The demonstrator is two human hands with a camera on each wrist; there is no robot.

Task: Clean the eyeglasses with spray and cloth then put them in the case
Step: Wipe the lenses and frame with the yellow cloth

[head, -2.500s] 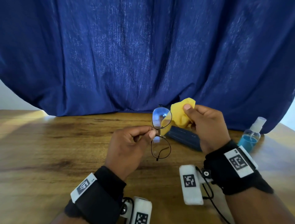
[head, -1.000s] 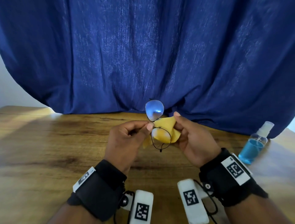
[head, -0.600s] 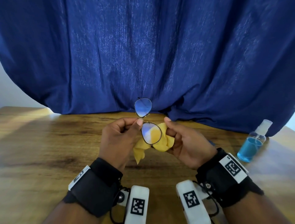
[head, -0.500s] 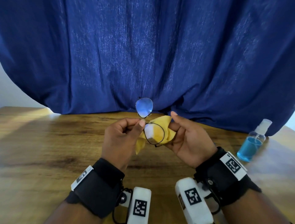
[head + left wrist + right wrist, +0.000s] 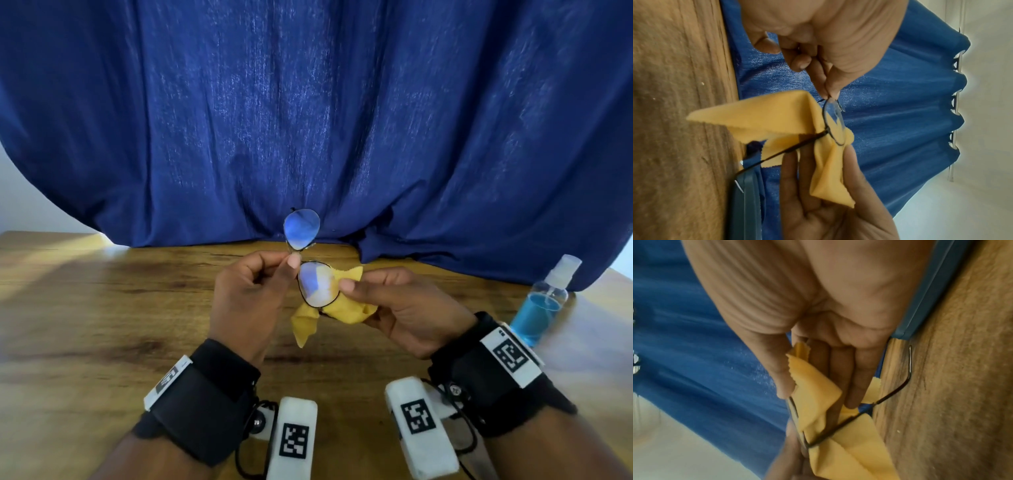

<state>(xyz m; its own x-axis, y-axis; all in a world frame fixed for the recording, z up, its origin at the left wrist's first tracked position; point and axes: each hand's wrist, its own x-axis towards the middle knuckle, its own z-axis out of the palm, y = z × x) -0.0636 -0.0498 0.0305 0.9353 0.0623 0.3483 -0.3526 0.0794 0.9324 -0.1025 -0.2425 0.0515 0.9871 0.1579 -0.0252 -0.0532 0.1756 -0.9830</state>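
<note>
Thin black wire eyeglasses (image 5: pixel 301 230) stand on end above the wooden table (image 5: pixel 85 308), one lens over the other. My left hand (image 5: pixel 291 262) pinches them at the bridge between thumb and forefinger. My right hand (image 5: pixel 349 291) holds the yellow cloth (image 5: pixel 346 310) wrapped behind the lower lens (image 5: pixel 317 284), thumb on its front. In the left wrist view the cloth (image 5: pixel 766 120) folds around the lens (image 5: pixel 833 121) and one temple arm sticks out. The dark blue case (image 5: pixel 748 203) lies on the table behind my hands; the head view hides it.
A clear spray bottle (image 5: pixel 541 308) of blue liquid stands at the right of the table. A blue curtain (image 5: pixel 308 120) hangs along the table's far edge. The case's edge (image 5: pixel 931 288) also shows beside my right palm.
The right hand with the cloth left the upper lens and now wraps the lower one, rubbing it. Both hands and the glasses drifted slightly left.
</note>
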